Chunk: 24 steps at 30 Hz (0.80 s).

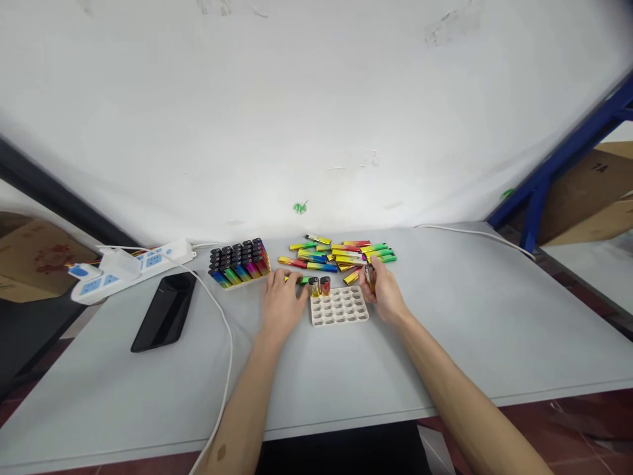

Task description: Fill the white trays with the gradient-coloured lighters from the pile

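Forearms (455, 379) nearest; my right hand (387, 291) pinches near-upright lighter (368, 274), tray (340, 322) left of grip; left hand (281, 306) at green lighter (302, 280), hold unclear

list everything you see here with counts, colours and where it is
pale tray: one, off-white, centre
standing lighters: two, yellowish and red, tray's far left corner
loose lighters: many overlapping, multicoloured, behind tray
packed lighters: many, multicoloured with black tops, left of centre
flat device: one, black, table's left
power strip: one, white and blue, far left
cables: at least two, white, left and far right
boxes: several, brown cardboard, both sides
frame: one, blue, right
table: one, grey, beneath
wall: one, white, behind
left hand: one, bare, at a green lighter
right hand: one, bare, holding a lighter
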Each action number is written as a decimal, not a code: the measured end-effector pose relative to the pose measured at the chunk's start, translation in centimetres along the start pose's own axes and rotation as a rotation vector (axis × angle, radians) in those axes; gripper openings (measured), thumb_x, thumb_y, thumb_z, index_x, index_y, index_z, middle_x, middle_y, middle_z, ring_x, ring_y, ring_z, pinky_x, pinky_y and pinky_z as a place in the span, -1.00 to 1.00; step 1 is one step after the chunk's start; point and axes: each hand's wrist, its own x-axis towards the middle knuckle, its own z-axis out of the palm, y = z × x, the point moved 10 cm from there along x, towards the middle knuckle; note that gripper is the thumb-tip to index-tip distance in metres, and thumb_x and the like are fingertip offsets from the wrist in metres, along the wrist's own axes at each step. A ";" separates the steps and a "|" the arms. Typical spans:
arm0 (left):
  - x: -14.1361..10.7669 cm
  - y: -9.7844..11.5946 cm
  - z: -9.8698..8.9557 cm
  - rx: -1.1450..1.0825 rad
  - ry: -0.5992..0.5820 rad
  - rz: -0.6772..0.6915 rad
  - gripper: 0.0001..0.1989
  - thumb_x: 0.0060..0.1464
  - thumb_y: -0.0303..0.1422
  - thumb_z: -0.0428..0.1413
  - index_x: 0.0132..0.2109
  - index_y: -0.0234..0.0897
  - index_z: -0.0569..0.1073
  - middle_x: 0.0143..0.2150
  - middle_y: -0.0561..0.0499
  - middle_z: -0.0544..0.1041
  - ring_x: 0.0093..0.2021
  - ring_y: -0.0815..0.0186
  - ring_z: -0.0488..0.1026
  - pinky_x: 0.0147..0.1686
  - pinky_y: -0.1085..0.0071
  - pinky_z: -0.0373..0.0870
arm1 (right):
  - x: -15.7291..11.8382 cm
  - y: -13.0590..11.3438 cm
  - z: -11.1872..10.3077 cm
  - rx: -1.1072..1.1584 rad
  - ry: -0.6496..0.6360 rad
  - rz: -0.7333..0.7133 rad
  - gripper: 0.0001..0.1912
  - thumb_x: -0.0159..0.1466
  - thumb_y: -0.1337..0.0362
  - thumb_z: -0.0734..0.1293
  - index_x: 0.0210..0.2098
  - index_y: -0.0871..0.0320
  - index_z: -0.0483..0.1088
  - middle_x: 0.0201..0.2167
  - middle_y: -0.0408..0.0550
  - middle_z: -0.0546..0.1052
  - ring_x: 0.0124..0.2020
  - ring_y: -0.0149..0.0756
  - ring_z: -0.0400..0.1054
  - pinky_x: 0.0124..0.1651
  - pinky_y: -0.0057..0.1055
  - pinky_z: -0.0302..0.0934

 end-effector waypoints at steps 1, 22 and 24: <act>0.0 -0.1 -0.1 0.011 0.005 -0.014 -0.72 0.17 -0.25 0.11 -0.02 -0.23 0.53 -0.04 -0.14 0.45 0.03 0.01 0.31 0.06 0.08 0.32 | 0.0 0.0 0.0 -0.014 -0.003 0.000 -0.43 0.29 -0.16 0.17 -0.63 0.14 0.25 -0.79 -0.26 0.05 -0.74 -0.51 -0.16 -0.67 -0.48 -0.25; -0.1 -1.3 -0.2 0.060 0.039 -0.137 -0.65 0.12 -0.11 0.13 -0.06 -0.25 0.48 -0.03 -0.19 0.40 0.00 -0.07 0.36 -0.03 0.05 0.35 | -0.6 -1.7 0.9 -0.098 -0.099 -0.189 -0.63 0.38 0.01 0.09 -0.39 0.07 0.31 -0.77 -0.31 0.08 -0.73 -0.45 -0.19 -0.65 -0.49 -0.22; 0.0 -1.2 -0.1 0.060 0.029 -0.130 -0.65 0.11 -0.13 0.13 -0.06 -0.26 0.48 -0.02 -0.19 0.40 0.01 -0.08 0.36 -0.03 0.04 0.36 | -0.6 -1.8 0.9 -0.083 -0.093 -0.199 -0.65 0.39 0.01 0.09 -0.37 0.06 0.30 -0.77 -0.32 0.10 -0.73 -0.45 -0.19 -0.65 -0.49 -0.19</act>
